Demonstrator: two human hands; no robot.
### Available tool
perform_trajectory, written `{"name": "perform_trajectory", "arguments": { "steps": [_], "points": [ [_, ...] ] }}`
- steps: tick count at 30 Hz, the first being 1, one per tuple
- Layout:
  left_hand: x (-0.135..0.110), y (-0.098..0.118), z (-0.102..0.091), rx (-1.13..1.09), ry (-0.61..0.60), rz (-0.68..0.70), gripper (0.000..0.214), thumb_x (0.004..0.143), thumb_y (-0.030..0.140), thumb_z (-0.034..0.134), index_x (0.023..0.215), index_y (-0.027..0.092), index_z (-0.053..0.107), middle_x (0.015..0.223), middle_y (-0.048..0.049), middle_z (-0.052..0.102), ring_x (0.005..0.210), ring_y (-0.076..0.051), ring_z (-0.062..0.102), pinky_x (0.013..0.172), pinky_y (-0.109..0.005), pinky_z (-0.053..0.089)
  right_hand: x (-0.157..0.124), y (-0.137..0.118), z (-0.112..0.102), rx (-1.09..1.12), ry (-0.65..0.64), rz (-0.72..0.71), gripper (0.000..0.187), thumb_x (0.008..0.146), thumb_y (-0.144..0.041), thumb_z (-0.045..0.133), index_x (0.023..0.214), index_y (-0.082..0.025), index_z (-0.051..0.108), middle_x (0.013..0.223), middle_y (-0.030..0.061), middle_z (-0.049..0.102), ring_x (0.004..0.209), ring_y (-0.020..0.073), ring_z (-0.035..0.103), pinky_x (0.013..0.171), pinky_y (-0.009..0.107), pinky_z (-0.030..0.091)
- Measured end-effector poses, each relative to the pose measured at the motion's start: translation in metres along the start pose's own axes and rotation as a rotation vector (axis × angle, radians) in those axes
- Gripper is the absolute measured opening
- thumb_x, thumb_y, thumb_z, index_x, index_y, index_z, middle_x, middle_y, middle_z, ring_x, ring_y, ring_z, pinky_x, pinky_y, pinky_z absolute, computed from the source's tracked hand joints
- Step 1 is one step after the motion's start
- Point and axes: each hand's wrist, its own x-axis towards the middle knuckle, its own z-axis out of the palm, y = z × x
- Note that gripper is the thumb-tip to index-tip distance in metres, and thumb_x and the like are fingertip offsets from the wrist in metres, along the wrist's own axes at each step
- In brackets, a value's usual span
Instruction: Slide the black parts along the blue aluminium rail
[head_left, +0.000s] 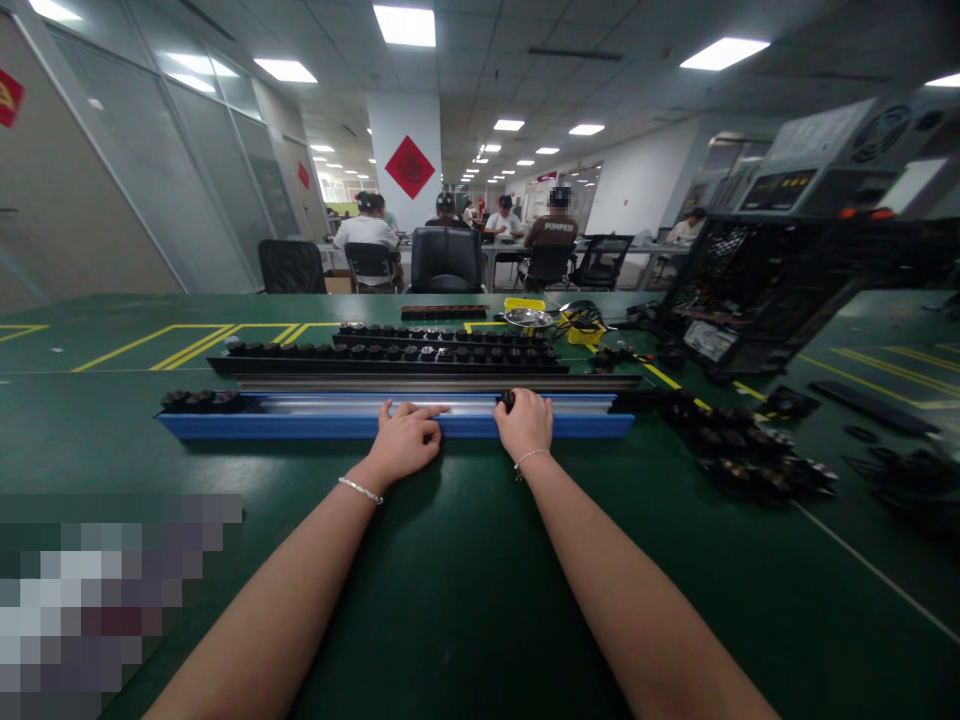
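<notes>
A long blue rail (300, 425) with a silvery channel lies across the green table. My left hand (406, 440) rests on the rail's front edge, fingers curled over it and pointing right. My right hand (525, 425) is closed on a small black knob-like part (508, 400) sitting in the channel. A few black parts (199, 400) sit at the rail's left end.
Behind the rail lie black rails (390, 357) filled with several black parts. A heap of loose black parts (742, 450) lies to the right. A metal bowl (527, 318) and yellow item sit further back; a black crate (757, 290) stands at right. People sit at far tables.
</notes>
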Motion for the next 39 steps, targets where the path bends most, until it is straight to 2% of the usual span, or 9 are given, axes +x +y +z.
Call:
{"name": "perform_trajectory", "arguments": {
  "steps": [6, 16, 30, 39],
  "points": [
    [0.000, 0.000, 0.000, -0.005, 0.003, -0.010, 0.018, 0.075, 0.027, 0.047, 0.065, 0.026, 0.061, 0.133, 0.0096, 0.053, 0.109, -0.027, 0.048, 0.102, -0.066, 0.013, 0.001, 0.003, 0.001, 0.005, 0.006, -0.014, 0.023, 0.079, -0.028, 0.047, 0.092, -0.015, 0.061, 0.097, 0.0120, 0.065, 0.096, 0.0235, 0.053, 0.100, 0.041, 0.026],
    [0.000, 0.000, -0.001, -0.007, 0.003, -0.005, 0.018, 0.075, 0.028, 0.047, 0.065, 0.026, 0.062, 0.132, 0.0099, 0.054, 0.109, -0.027, 0.048, 0.100, -0.067, 0.015, 0.001, 0.007, -0.001, 0.002, 0.014, 0.013, 0.024, 0.080, -0.029, 0.047, 0.095, -0.017, 0.061, 0.101, 0.0105, 0.065, 0.099, 0.0234, 0.052, 0.103, 0.044, 0.021],
    [0.000, -0.001, 0.002, 0.022, 0.020, 0.017, 0.019, 0.076, 0.030, 0.047, 0.064, 0.026, 0.061, 0.130, 0.0107, 0.055, 0.108, -0.027, 0.048, 0.100, -0.067, 0.015, 0.004, 0.014, -0.002, -0.002, 0.024, -0.015, 0.022, 0.079, -0.027, 0.046, 0.090, -0.015, 0.061, 0.097, 0.0120, 0.065, 0.094, 0.0239, 0.053, 0.091, 0.036, 0.032],
    [0.000, 0.000, 0.000, 0.026, -0.008, 0.009, 0.017, 0.076, 0.029, 0.048, 0.066, 0.026, 0.062, 0.130, 0.0083, 0.055, 0.110, -0.028, 0.047, 0.101, -0.067, 0.013, 0.004, 0.015, -0.007, -0.022, 0.011, 0.014, 0.024, 0.079, -0.030, 0.048, 0.094, -0.016, 0.062, 0.099, 0.0104, 0.065, 0.096, 0.0232, 0.053, 0.091, 0.035, 0.031]
  ]
}}
